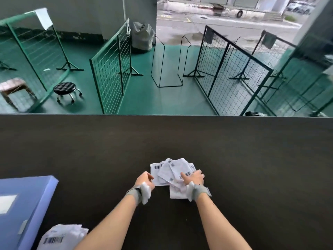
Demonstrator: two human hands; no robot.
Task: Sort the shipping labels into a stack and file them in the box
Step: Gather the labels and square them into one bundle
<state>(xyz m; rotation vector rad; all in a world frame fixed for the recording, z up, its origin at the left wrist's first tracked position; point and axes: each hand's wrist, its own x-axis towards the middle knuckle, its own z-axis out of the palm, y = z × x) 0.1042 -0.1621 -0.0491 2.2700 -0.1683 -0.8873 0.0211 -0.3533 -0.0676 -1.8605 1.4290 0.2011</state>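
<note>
We saw white labels (173, 173) printed with black barcodes, lying on a dark, near-black table (234, 150). The box (27, 204) was blue with a white patch on its face. A second white pile (61, 237) bore a black barcode too. Our wrists wore grey bands (134, 193) with white pieces. Beyond the table, the floor (140, 98) was green, the mesh fences (111, 69) green and black in a square grid, and the stool (64, 88) black.

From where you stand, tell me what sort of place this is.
Probably a parcel depot or warehouse bay: barcoded labels on a dark table, mesh partitions on a green floor, open to a street.
</note>
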